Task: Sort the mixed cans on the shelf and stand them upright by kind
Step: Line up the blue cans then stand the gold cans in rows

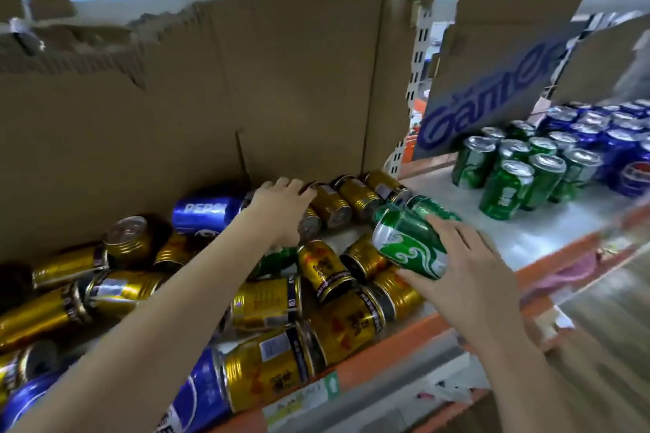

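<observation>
Several gold cans and a few blue cans lie tumbled on the shelf. My right hand grips a green can held on its side above the pile; a second green can shows just behind it. My left hand reaches into the back of the pile, fingers curled down over a gold can there; the grasp itself is hidden. To the right, green cans stand upright in a group, with blue cans upright behind them.
A tall cardboard wall backs the pile. A cardboard panel with blue lettering hangs over the sorted cans. The shelf's orange front rail runs below, and bare white shelf surface lies between the pile and the upright cans.
</observation>
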